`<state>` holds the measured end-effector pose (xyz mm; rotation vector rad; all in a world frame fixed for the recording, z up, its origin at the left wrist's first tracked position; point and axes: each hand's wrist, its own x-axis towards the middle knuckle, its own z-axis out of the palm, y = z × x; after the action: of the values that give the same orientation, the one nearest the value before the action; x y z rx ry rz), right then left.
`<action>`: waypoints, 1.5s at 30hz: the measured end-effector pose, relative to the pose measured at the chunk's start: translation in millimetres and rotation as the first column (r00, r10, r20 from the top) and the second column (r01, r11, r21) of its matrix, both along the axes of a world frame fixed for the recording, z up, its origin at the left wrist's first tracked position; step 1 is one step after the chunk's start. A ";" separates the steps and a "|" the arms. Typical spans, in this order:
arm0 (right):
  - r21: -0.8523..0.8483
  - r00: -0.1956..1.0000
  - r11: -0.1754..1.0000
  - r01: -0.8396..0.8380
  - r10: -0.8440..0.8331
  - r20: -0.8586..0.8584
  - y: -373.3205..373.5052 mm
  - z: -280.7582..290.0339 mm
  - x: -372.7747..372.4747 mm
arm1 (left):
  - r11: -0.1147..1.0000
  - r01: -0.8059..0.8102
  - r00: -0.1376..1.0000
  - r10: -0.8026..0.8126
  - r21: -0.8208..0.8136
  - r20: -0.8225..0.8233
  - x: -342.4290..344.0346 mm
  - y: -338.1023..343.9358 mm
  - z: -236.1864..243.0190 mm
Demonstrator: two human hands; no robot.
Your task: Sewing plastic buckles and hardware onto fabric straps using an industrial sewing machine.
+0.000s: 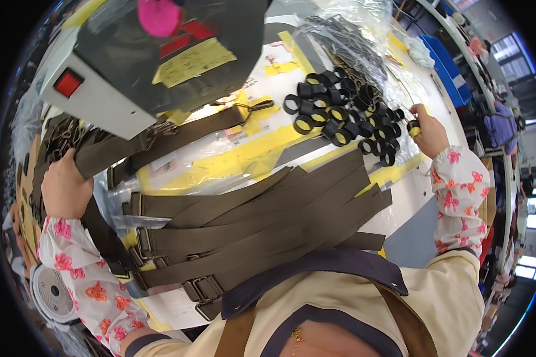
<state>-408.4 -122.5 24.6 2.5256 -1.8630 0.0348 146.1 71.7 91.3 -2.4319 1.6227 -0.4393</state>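
Observation:
At the left, my left hand [68, 185] is closed round a dark olive webbing strap [110, 156], beside a bunch of straps and metal hooks. Another strap [187, 140] runs under the machine to a metal snap hook [261, 106] at its far end. Over at the right, my right hand [430, 132] pinches a small black ring [413, 127] with a yellow inside. Close to it lies a heap of similar black rings [336, 113]. Between my arms, a layered pile of flat straps [250, 217] with metal buckles [203, 288] spreads over the table.
A grey machine [173, 59] with a red switch [68, 82] stands at the upper left. Clear plastic bags [351, 35] lie at the back, near a blue bin [446, 70]. Yellow tape [220, 160] covers parts of the white tabletop [393, 217]. A round fan [52, 293] is at the lower left.

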 end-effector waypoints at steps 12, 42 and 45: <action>-0.030 0.850 0.912 -0.409 0.392 0.352 32.2 49.3 110.7 | 0.999 0.004 1.000 -0.005 -0.040 -0.027 -12.5 -6.4 2.7; -0.356 0.735 0.717 -0.599 0.669 0.111 48.1 -48.1 313.1 | 0.993 0.024 0.999 -0.027 -0.112 -0.025 -14.4 17.9 -5.0; -0.329 0.727 0.741 -0.585 0.659 0.191 48.6 -48.9 313.9 | 0.995 0.013 0.997 -0.021 -0.100 -0.072 -4.7 25.0 -3.9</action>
<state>-94.4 -73.9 -24.4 2.9355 -0.8554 0.6387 141.4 96.7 87.4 -2.5363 1.6907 -0.4493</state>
